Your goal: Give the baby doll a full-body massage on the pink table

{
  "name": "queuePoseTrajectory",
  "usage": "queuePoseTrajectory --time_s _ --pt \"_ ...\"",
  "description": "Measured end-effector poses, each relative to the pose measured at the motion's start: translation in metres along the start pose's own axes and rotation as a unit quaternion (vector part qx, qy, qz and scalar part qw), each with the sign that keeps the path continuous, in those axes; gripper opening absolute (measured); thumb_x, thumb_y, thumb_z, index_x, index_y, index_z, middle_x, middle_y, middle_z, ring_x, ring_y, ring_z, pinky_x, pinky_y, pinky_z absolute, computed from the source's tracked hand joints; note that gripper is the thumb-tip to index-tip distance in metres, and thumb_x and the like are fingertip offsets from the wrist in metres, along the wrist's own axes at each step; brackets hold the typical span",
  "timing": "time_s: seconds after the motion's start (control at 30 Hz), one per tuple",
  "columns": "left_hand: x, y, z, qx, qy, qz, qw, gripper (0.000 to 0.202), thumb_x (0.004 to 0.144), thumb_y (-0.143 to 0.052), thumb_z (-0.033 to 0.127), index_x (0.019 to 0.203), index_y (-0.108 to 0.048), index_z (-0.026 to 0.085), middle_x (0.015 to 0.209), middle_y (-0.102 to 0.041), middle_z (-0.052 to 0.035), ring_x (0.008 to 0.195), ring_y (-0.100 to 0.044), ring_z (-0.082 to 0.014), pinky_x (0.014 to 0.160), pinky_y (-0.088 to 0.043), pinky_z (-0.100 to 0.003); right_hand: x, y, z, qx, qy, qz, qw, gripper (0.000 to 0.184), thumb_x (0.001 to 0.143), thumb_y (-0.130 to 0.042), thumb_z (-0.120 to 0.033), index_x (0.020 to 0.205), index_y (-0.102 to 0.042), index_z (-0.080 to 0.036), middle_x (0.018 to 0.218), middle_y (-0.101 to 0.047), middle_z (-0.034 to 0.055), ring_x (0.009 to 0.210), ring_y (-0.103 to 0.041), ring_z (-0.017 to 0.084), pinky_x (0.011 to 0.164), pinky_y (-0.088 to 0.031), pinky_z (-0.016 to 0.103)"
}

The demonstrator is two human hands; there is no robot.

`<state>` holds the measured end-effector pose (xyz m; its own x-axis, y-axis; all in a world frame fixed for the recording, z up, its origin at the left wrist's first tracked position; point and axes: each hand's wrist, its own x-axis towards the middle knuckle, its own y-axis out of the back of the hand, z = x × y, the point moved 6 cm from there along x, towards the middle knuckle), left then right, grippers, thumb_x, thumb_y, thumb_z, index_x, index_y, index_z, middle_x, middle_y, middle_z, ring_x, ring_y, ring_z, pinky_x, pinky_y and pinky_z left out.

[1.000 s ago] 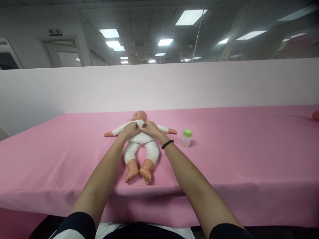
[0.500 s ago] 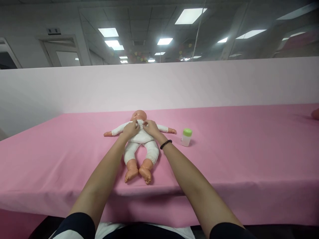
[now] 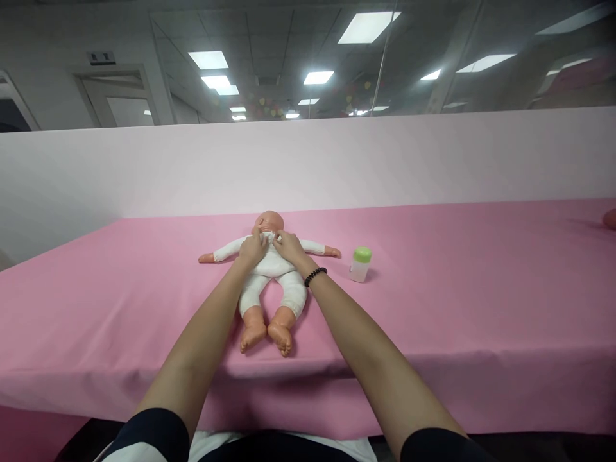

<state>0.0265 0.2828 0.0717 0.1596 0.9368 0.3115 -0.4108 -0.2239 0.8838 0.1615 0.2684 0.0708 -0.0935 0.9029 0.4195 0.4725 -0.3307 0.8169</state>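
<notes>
A baby doll point(image 3: 272, 264) in a white long-sleeved suit lies on its back, with its bare plastic head point(image 3: 269, 222) at the far side and its feet towards me. My left hand point(image 3: 252, 250) and my right hand point(image 3: 289, 248) meet at the collar of the white suit point(image 3: 269, 239), and the fingers of each pinch the cloth just under the chin. The hands hide most of the doll's upper chest. A dark beaded bracelet point(image 3: 315, 276) circles my right wrist.
The doll lies on a long table under a pink cloth point(image 3: 144, 308). A small bottle with a green cap point(image 3: 360, 264) stands to the right of the doll. A rounded pink object point(image 3: 610, 219) sits at the far right edge. A pale partition point(image 3: 289, 167) runs behind the table.
Both hands have shifted slightly up the doll's chest towards the collar and chin, and their fingers have closed in on the cloth. The doll and bottle stay in place.
</notes>
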Motion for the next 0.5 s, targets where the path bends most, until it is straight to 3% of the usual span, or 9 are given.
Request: queuePoseTrajectory --time_s 0.13,0.3,0.43,0.5 --pt "0.007 -0.005 -0.006 -0.025 0.009 -0.002 1.0 0.047 0.1 -0.04 0.037 0.144 -0.043 0.019 0.108 -0.074 -0.0143 0.095 -0.071 -0.0279 0.079 -0.048 -0.034 0.002 -0.004 -0.006 -0.01 -0.009 -0.004 1.0 0.026 0.1 -0.05 -0.027 0.122 -0.062 -0.017 0.113 -0.073 0.0133 0.103 -0.067 0.025 0.084 -0.045 0.03" --pt "-0.004 -0.003 -0.013 -0.05 0.035 0.023 0.998 0.037 0.098 -0.039 0.03 0.133 -0.05 0.023 0.11 -0.073 -0.0102 0.102 -0.069 -0.0258 0.082 -0.048 -0.033 0.005 -0.011 -0.013 -0.011 -0.034 -0.031 0.999 0.03 0.102 -0.044 -0.022 0.125 -0.062 -0.017 0.117 -0.071 0.0177 0.107 -0.066 0.03 0.085 -0.045 0.034" --pt "-0.028 0.005 -0.024 -0.062 0.088 0.051 0.993 0.041 0.098 -0.034 0.024 0.137 -0.041 0.016 0.117 -0.069 -0.015 0.114 -0.065 -0.0259 0.091 -0.049 -0.036 0.016 0.0 -0.009 0.014 -0.066 -0.051 0.996 0.032 0.101 -0.048 -0.035 0.122 -0.065 -0.018 0.119 -0.071 0.0165 0.109 -0.065 0.031 0.085 -0.046 0.034" --pt "-0.039 0.006 -0.025 -0.067 0.095 0.039 0.992 0.043 0.097 -0.038 0.027 0.138 -0.04 0.012 0.12 -0.066 -0.0191 0.115 -0.063 -0.0283 0.093 -0.049 -0.039 0.026 0.01 -0.005 0.026 -0.102 -0.046 0.993 0.045 0.101 -0.045 -0.048 0.124 -0.064 -0.015 0.119 -0.07 0.0184 0.107 -0.066 0.031 0.083 -0.048 0.034"
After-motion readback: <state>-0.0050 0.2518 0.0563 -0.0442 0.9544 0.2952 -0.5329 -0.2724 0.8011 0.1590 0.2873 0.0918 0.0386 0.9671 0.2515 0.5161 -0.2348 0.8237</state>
